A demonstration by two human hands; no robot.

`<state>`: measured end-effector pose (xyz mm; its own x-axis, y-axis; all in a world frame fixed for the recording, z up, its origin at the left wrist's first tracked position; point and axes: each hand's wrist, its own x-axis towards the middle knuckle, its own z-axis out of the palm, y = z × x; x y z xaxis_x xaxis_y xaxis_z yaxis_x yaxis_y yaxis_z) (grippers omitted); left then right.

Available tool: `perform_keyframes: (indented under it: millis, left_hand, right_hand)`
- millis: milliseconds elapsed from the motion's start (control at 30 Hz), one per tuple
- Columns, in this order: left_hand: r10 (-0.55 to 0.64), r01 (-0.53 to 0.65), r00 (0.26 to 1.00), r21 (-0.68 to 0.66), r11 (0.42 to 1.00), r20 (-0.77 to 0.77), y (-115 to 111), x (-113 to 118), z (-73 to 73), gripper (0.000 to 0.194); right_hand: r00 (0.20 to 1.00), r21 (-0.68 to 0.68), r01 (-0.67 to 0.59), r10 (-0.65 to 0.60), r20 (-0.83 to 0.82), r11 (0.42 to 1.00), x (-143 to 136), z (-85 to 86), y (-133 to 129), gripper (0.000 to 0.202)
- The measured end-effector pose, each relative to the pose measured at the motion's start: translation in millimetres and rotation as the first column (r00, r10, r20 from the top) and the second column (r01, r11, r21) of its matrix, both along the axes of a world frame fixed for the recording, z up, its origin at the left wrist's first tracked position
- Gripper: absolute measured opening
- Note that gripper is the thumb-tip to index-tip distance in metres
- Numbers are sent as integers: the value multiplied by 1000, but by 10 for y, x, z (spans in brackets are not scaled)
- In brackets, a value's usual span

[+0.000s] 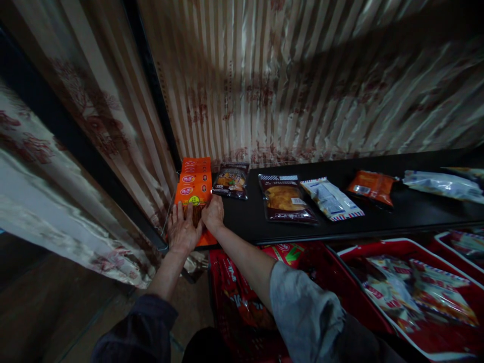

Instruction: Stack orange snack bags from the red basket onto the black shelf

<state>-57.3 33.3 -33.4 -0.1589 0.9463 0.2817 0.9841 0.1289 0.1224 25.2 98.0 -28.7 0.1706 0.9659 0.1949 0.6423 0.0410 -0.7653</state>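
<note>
Several orange snack packets [194, 187] lie overlapping in a row at the left end of a black shelf [245, 224]. My left hand [183, 231] rests on the nearest packet, its fingers stretched out flat over the left side. Beside it, my right hand [213, 213] is closed with curled fingers at the same packet's right edge; the fingertips are partly hidden. A dark snack bag [231, 180] lies just behind and to the right of my right hand.
Farther right on the shelf lie a brown bag [285, 199], a white bag [333, 198], an orange-red bag [372, 187] and a silvery bag [442, 185]. Red baskets [393, 242] of packets stand below. A black post [151, 75] and striped curtains [264, 101] border the shelf.
</note>
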Motion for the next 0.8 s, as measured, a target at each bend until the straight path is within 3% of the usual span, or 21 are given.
perform_keyframes:
  millis: [267, 400, 600, 800]
  left_hand:
    - [78, -81, 979, 7, 997, 190, 49, -27, 13, 73]
    - [211, -188, 894, -96, 977, 396, 140, -60, 133, 70]
    - [230, -289, 809, 26, 957, 541, 310, -43, 199, 55]
    - [292, -386, 730, 21, 922, 618, 351, -19, 183, 56]
  right_hand:
    - [998, 47, 0, 2, -56, 999, 0, -16, -1, 48]
    - [998, 40, -4, 6, -60, 999, 0, -7, -19, 48]
    - [998, 78, -1, 7, -67, 997, -6, -39, -16, 47]
    - [998, 55, -5, 8, -58, 998, -10, -38, -3, 50]
